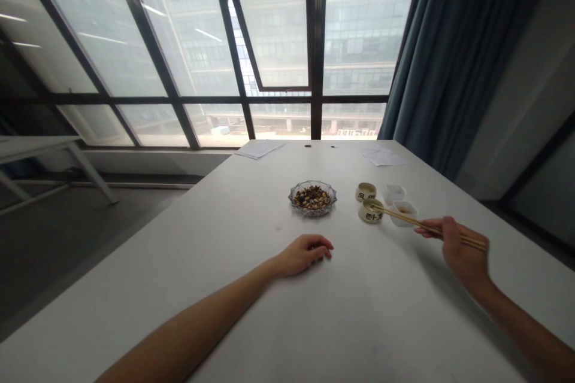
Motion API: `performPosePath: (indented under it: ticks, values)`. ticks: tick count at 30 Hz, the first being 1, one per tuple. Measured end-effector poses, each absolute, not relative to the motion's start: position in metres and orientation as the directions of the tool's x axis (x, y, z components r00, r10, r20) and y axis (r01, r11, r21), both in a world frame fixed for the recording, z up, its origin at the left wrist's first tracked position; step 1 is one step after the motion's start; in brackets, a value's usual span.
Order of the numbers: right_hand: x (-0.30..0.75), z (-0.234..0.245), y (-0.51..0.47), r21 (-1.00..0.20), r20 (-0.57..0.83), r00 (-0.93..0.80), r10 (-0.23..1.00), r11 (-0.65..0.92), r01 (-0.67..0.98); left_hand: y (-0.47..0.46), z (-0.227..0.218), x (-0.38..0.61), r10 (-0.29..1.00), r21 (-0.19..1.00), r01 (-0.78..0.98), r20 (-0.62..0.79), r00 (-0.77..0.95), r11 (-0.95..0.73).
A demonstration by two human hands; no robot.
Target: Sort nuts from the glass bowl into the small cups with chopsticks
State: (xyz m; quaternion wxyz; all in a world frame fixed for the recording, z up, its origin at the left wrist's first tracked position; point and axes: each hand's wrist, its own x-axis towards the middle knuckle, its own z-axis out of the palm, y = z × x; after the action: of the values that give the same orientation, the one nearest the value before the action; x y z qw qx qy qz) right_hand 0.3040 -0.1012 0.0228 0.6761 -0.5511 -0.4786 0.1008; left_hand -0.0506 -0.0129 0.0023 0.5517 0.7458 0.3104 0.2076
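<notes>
Two slender, yellowish chopsticks [408, 219] are gripped by the right fingers [450, 236], while the left fingers [318, 240] rest loose, half-curled.

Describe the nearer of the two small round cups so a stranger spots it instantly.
On the white table by the windows, find the glass bowl of mixed pieces. To its right, just in front of the farther pale cup, sits the nearer cup, the only one with chopsticks at its mouth.
</notes>
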Motion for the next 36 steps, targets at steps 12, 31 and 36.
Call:
performPosePath:
  ticks: [12,31,36]
  values:
    - [0.314,0.015,-0.099,-0.928,0.359,0.625,0.693,0.335,0.161,-0.009,-0.004,-0.054,0.707,0.95,0.238,-0.028,0.707,-0.201]
    - [0.306,0.012,-0.107,-0.792,0.607,0.383,0.696,0.493,0.36,-0.012,0.001,-0.052,0.714,0.953,0.244,-0.042,0.699,-0.182]
    - [0.296,0.017,-0.106,-0.819,0.573,0.414,0.708,0.476,0.32,-0.012,0.0,-0.052,0.703,0.958,0.226,-0.037,0.71,-0.178]
